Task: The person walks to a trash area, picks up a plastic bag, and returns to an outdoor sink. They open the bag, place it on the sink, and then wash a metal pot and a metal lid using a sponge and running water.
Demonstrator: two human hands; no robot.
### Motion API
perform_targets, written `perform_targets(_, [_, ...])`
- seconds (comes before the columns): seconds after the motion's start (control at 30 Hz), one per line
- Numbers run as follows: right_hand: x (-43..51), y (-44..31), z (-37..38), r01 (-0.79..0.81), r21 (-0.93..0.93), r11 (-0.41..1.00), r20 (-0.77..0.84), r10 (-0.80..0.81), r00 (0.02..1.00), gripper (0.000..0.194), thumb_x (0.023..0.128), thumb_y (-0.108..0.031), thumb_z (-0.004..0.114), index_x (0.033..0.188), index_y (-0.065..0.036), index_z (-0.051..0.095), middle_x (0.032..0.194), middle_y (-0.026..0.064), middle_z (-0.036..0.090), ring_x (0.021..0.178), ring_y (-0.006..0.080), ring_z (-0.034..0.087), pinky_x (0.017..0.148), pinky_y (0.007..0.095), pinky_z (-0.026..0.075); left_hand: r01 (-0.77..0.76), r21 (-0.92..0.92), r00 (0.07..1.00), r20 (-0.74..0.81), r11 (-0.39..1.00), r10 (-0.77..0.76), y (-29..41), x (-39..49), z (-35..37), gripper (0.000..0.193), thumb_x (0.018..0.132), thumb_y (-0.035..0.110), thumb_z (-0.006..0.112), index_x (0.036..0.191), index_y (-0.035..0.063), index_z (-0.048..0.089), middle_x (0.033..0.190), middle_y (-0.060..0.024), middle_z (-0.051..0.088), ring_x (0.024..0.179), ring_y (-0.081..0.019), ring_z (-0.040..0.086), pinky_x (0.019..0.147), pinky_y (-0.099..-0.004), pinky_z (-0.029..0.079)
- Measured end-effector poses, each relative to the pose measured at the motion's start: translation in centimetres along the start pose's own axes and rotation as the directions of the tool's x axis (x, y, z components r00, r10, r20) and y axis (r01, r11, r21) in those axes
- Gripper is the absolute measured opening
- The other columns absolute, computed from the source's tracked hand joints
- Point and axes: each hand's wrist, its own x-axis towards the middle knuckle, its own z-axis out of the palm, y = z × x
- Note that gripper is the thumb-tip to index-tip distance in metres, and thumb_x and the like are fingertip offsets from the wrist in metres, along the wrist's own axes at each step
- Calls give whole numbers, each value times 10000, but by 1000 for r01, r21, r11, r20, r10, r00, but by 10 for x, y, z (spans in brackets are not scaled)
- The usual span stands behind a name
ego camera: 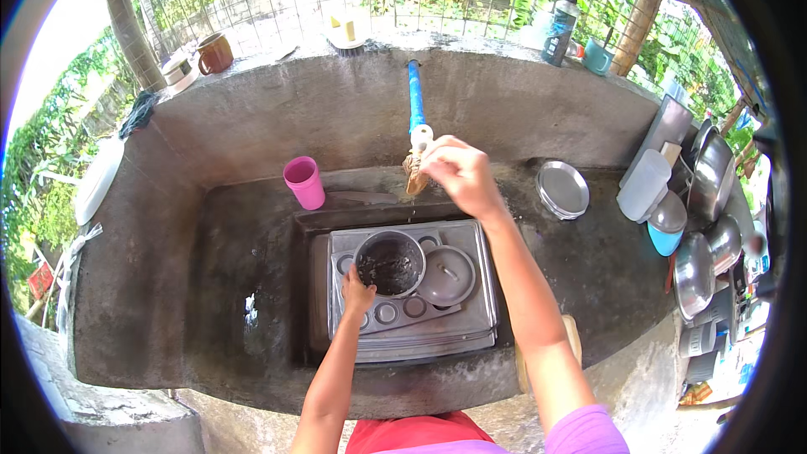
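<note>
My left hand (358, 292) grips the lower left rim of a metal pot (390, 264) with dark, wet residue inside. The pot rests on a muffin tin (386, 313) on stacked metal baking trays (441, 340) in the concrete sink basin. A round metal lid (447, 275) with a handle lies against the pot's right side. My right hand (455, 170) is raised at the white tap valve (421, 133) on a blue pipe (415, 91), its fingers bent and partly blurred. Brownish cloth (415, 178) hangs from the tap's mouth, with drops below it.
A pink plastic cup (304, 182) and a flat blade-like piece (364, 197) lie behind the basin. Round metal plates (563, 190) are at right. Metal bowls (695, 275) and other vessels crowd the far right. Mugs and a bottle (560, 29) line the rear ledge.
</note>
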Motion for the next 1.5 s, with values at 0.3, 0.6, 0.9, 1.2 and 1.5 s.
perform_targets(0.3, [-230,152,91,-565,-664,489,-116,680,724,483,691,-115,689,1140,-138,510,1161,120,469,1077,319,473,875,447,411,555,-807,823,568,201,7,123,50,-1,290,844,-69,395,1107,-97,514,1068,-202,587,977,-275,595,851,-327,501])
perform_targets(0.6, [-215,176,44,-687,-215,694,-359,598,717,376,759,19,567,1125,-65,567,910,88,612,855,242,583,735,355,477,269,-483,905,423,833,-47,124,63,31,365,836,103,571,1175,-28,537,1113,-136,598,933,-235,611,749,-313,490])
perform_targets(0.9, [-99,184,70,-586,514,627,34,668,744,343,815,-133,599,1137,-20,563,1060,79,601,960,177,561,823,322,467,573,-819,819,573,31,-11,80,40,2,356,805,24,556,1134,-85,472,1010,-181,604,873,-255,624,770,-377,527])
perform_targets(1.2, [-74,351,84,-562,-642,522,-150,634,759,387,749,-250,672,1071,-179,471,1137,110,412,1126,396,418,850,550,385,557,-825,824,563,99,59,29,33,-35,463,768,-21,541,1214,-8,415,1090,-154,557,961,-278,600,775,-460,531])
perform_targets(1.5, [-76,168,118,-154,-495,855,-20,166,986,388,611,-198,680,968,-123,547,924,124,565,899,363,527,765,469,414,588,-802,787,598,106,152,68,48,5,534,760,-51,488,1258,53,328,1161,-144,489,1015,-291,557,763,-507,528])
